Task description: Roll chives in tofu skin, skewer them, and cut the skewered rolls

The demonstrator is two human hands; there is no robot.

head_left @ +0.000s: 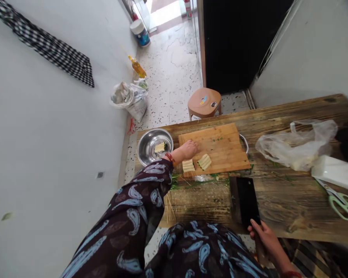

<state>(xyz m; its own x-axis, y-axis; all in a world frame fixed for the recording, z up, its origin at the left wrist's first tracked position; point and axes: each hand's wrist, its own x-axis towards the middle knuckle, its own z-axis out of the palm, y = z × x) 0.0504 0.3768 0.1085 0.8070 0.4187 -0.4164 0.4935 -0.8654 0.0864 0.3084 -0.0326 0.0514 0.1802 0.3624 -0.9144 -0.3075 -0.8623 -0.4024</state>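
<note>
My left hand (190,149) is over the left part of the wooden cutting board (223,154), its fingers curled down. Anything beneath them is hidden. Just below it lie two groups of pale rolls with green filling, one group (188,166) at the board's edge and another group (204,162) to its right. My right hand (266,239) grips the handle of a cleaver (249,200), whose dark, broad blade lies over the table near its front edge. Left of the board, a steel bowl (143,152) holds more rolls (160,147).
Thin skewers (169,208) and green scraps lie on the wooden table (203,200). To the right are a plastic bag (301,143), a white package (336,172) and green-handled scissors (343,206). A stool (204,101) stands beyond the table, and a wall runs along the left.
</note>
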